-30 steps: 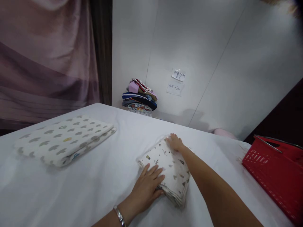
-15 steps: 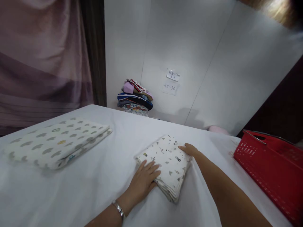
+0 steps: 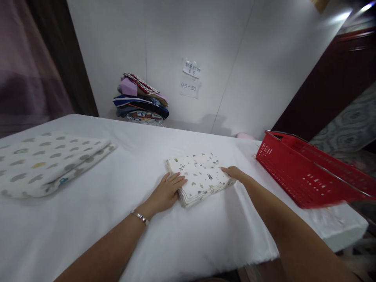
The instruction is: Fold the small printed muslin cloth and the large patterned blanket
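The folded printed cloth lies flat on the white-covered table, in the middle of the view, between the two hands. The left hand rests on its left end, palm down, its fingers stretched out with only narrow gaps between them and their tips on the top layer; the thumb is low, by the near left corner. The right hand touches the right end, its index finger reaching onto the edge; the other fingers are mostly hidden, so I cannot tell whether they clamp the layers. The cloth's long axis runs left to right, its near edge slanting away from the wearer toward the right, and its stacked layers show along that near side. A larger folded cloth with grey cloud-like shapes lies well apart on the left, a red basket stands to the right, and a stack of folded fabrics is near the wall.
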Demonstrator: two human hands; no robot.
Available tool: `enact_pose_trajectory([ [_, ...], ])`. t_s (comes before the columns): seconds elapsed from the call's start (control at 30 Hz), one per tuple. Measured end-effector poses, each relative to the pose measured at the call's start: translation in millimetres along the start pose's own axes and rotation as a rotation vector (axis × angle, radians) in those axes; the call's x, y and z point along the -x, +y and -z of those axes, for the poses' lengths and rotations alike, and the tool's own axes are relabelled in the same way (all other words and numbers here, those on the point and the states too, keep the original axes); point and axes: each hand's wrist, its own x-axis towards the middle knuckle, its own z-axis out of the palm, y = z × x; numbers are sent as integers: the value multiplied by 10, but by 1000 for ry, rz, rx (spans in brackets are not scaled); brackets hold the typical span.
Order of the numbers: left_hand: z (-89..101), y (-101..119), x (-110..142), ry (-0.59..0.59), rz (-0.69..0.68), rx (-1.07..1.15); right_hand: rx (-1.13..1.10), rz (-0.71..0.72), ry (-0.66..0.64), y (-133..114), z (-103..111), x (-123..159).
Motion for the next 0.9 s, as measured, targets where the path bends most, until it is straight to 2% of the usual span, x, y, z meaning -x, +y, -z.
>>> enact_pose_trajectory([
  [0.13, 36, 195, 40, -38, -91, 17, -232, 1, -15, 178, -22, 222],
  [0.37, 83, 423, 72, -95, -145, 36, -449, 30, 119, 327, -87, 531],
  [0.47, 75, 444, 64, -85, -153, 49, -506, 27, 119, 299, -35, 563],
  [0.63, 49, 412, 40, -59, -149, 52, -546, -28, 42, 222, 45, 506],
  [0.9, 17, 385, 34, -37, -148, 43, -559, -61, 9, 293, -96, 488],
])
